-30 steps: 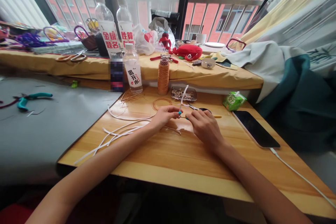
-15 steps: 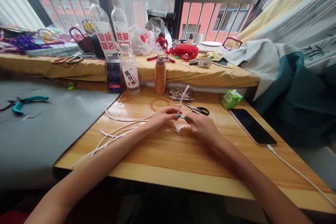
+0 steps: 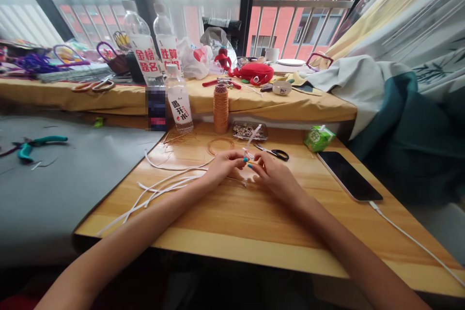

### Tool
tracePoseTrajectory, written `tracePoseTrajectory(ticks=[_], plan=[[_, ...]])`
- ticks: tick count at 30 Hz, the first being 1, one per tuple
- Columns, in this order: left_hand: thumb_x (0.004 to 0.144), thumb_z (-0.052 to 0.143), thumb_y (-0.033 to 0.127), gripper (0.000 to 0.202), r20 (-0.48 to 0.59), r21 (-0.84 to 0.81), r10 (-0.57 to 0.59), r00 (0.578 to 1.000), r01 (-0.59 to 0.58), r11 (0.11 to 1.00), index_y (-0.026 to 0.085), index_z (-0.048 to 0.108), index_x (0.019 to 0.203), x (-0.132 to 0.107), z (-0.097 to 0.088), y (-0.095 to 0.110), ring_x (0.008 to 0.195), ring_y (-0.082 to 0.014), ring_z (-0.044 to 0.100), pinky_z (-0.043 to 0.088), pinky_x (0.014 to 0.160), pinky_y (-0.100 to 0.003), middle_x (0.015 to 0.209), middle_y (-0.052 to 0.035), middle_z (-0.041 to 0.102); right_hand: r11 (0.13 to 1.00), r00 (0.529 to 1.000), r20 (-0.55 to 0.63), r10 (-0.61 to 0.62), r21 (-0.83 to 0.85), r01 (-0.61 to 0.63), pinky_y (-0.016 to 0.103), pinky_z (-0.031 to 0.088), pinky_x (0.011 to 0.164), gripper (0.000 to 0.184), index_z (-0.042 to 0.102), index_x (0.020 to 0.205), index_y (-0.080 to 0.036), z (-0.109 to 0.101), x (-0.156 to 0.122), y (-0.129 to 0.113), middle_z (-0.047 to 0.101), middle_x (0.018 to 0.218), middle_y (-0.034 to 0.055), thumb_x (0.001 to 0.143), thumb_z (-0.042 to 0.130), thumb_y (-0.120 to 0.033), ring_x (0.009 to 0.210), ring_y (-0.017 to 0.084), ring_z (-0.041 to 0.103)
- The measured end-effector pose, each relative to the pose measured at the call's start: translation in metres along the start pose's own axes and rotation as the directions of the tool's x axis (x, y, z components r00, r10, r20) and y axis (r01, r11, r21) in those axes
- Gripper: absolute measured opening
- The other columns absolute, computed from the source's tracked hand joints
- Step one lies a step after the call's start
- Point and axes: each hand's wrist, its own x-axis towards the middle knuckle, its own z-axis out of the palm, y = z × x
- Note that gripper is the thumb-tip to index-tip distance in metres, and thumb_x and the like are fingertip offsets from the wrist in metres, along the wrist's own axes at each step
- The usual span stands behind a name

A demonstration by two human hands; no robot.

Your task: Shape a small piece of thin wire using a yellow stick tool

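Note:
My left hand [image 3: 224,168] is closed in a pinch on a white cord [image 3: 253,135], whose free end sticks up above the fingertips. Close against it, my right hand [image 3: 273,174] has its thumb and fingers around a thin yellowish stick-like tool [image 3: 250,162]; most of it is hidden, so its kind is unclear. The fingertips of both hands nearly meet where the cord is looped. More white cords [image 3: 160,191] lie under and left of my left forearm. Black-handled scissors [image 3: 279,154] rest just beyond my right hand.
Behind the hands stand an orange thread spool [image 3: 221,109], a clear box of small pieces [image 3: 250,131] and a water bottle [image 3: 179,101]. To the right are a green carton [image 3: 318,138] and a charging phone [image 3: 348,176]. Teal-handled pliers [image 3: 39,144] lie on the grey mat [image 3: 80,184].
My right hand has moved left and closer to my left hand. The cord's upright end has tipped lower, and the view has shifted slightly.

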Motion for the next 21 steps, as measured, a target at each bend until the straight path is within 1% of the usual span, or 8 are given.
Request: tracePoseTrajectory(ticks=[3, 5, 7, 10, 13, 15, 18, 21], plan=[[0.06, 0.063, 0.028, 0.019, -0.028, -0.046, -0.038, 0.999, 0.037, 0.998, 0.011, 0.062, 0.069, 0.0007, 0.0007, 0.0006, 0.058, -0.0083, 0.048, 0.039, 0.062, -0.021, 0.06, 0.001, 0.056, 0.952, 0.976, -0.078, -0.203, -0.248, 0.179, 0.022, 0.026, 0.05, 0.017, 0.052, 0.088, -0.018, -0.0005, -0.0021, -0.0012, 0.06, 0.082, 0.0048, 0.084, 0.038, -0.027, 0.065, 0.014, 0.053], [0.06, 0.063, 0.027, 0.018, -0.015, -0.048, -0.039, 0.999, 0.038, 0.998, 0.011, 0.061, 0.067, 0.0011, 0.0009, 0.0, 0.057, -0.0078, 0.048, 0.04, 0.062, -0.021, 0.059, 0.0014, 0.055, 0.886, 0.949, -0.094, -0.3, -0.397, 0.241, 0.024, 0.023, 0.049, 0.02, 0.055, 0.08, -0.017, -0.0018, -0.0032, -0.0012, 0.058, 0.07, 0.0032, 0.085, 0.035, -0.02, 0.056, 0.012, 0.049], [0.06, 0.063, 0.028, 0.018, 0.001, -0.038, -0.033, 0.999, 0.033, 0.999, 0.011, 0.059, 0.066, 0.0012, 0.0013, -0.0011, 0.057, -0.0079, 0.049, 0.04, 0.06, -0.021, 0.057, 0.0015, 0.055, 0.837, 0.929, -0.112, -0.354, -0.48, 0.261, 0.025, 0.022, 0.05, 0.023, 0.056, 0.074, -0.017, -0.0027, -0.004, -0.0015, 0.054, 0.06, 0.0017, 0.084, 0.035, -0.016, 0.051, 0.012, 0.045], [0.064, 0.059, 0.029, 0.018, 0.001, -0.015, -0.04, 0.999, 0.04, 0.999, 0.011, 0.056, 0.067, 0.0005, 0.003, -0.0026, 0.055, -0.0083, 0.05, 0.04, 0.056, -0.02, 0.056, 0.0016, 0.054, 0.82, 0.916, -0.156, -0.369, -0.519, 0.242, 0.025, 0.023, 0.053, 0.022, 0.055, 0.07, -0.016, -0.0017, -0.0049, -0.004, 0.052, 0.057, 0.0015, 0.083, 0.038, -0.016, 0.053, 0.013, 0.044], [0.068, 0.055, 0.028, 0.016, -0.021, 0.003, -0.035, 0.999, 0.035, 0.999, 0.012, 0.054, 0.065, -0.0012, 0.0059, -0.0032, 0.053, -0.0075, 0.05, 0.04, 0.055, -0.019, 0.056, 0.0013, 0.054, 0.819, 0.931, -0.188, -0.313, -0.55, 0.164, 0.026, 0.023, 0.056, 0.019, 0.054, 0.07, -0.016, 0.0006, -0.0052, -0.0077, 0.053, 0.064, 0.0029, 0.082, 0.04, -0.014, 0.058, 0.013, 0.044], [0.069, 0.054, 0.028, 0.017, -0.04, 0.007, -0.04, 0.998, 0.04, 0.999, 0.012, 0.052, 0.064, -0.0024, 0.0078, -0.0036, 0.052, -0.0069, 0.049, 0.04, 0.053, -0.019, 0.056, 0.0011, 0.054, 0.806, 0.936, -0.182, -0.3, -0.574, 0.147, 0.026, 0.024, 0.057, 0.019, 0.055, 0.071, -0.016, 0.0011, -0.0048, -0.009, 0.053, 0.068, 0.0038, 0.083, 0.04, -0.017, 0.06, 0.014, 0.043], [0.071, 0.052, 0.03, 0.02, -0.058, 0.013, -0.051, 0.997, 0.052, 0.999, 0.012, 0.051, 0.063, -0.003, 0.009, -0.0055, 0.05, -0.0066, 0.049, 0.039, 0.051, -0.018, 0.056, 0.001, 0.053, 0.783, 0.92, -0.141, -0.366, -0.581, 0.222, 0.026, 0.025, 0.06, 0.019, 0.055, 0.077, -0.015, -0.0001, -0.0036, -0.0076, 0.054, 0.07, 0.0046, 0.084, 0.041, -0.025, 0.064, 0.015, 0.045], [0.072, 0.051, 0.032, 0.022, -0.054, 0.021, -0.063, 0.997, 0.065, 0.998, 0.013, 0.05, 0.062, -0.0016, 0.0086, -0.0081, 0.047, -0.0059, 0.046, 0.037, 0.048, -0.018, 0.054, 0.0017, 0.052, 0.765, 0.9, -0.099, -0.426, -0.57, 0.299, 0.025, 0.026, 0.06, 0.017, 0.056, 0.08, -0.016, -0.0014, -0.003, -0.0041, 0.055, 0.069, 0.0033, 0.085, 0.039, -0.019, 0.065, 0.015, 0.046]])
